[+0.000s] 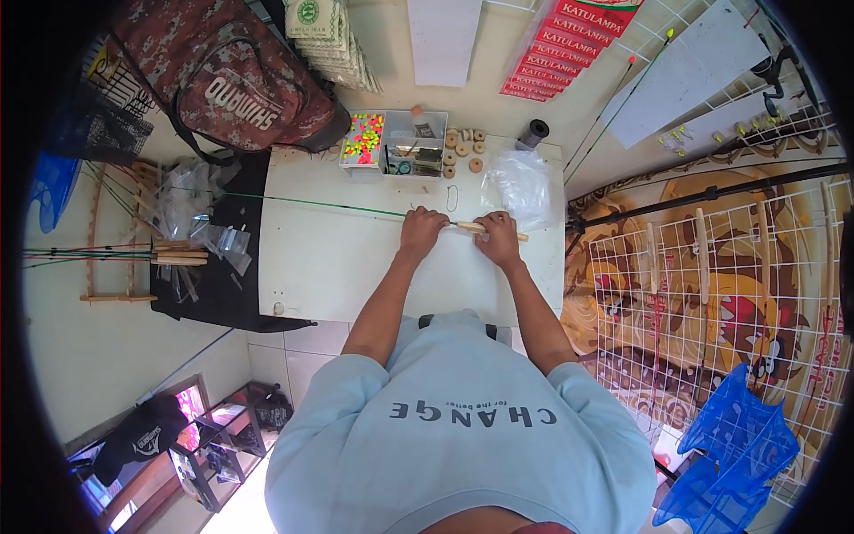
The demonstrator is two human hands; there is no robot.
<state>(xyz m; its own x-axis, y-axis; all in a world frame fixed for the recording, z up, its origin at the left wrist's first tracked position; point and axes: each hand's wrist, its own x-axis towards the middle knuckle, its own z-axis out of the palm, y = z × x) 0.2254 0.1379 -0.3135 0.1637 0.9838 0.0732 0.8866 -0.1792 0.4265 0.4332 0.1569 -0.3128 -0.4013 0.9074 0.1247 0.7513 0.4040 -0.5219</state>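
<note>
A thin green fishing rod (pixel 311 204) lies level over the white table (pixel 356 267), its tip pointing left. My left hand (pixel 423 233) is closed around the rod just left of its pale wooden handle (pixel 468 227). Further right, my right hand (pixel 498 238) grips that handle, whose butt end (pixel 523 238) sticks out past my fingers. What lies under my palms is hidden. Beyond my hands, a small wire loop (pixel 452 198) rests on the tabletop. Clear plastic bags (pixel 525 191) lie behind my right hand.
At the table's back stand a divided box (pixel 391 171) with bright beads, several wooden spools (pixel 463 148) and a black cylinder (pixel 533 134). A camouflage bag (pixel 240 84) sits back left. More rods (pixel 178 253) lie at left; a white wire rack (pixel 712 267) and blue nets (pixel 734 454) flank the right.
</note>
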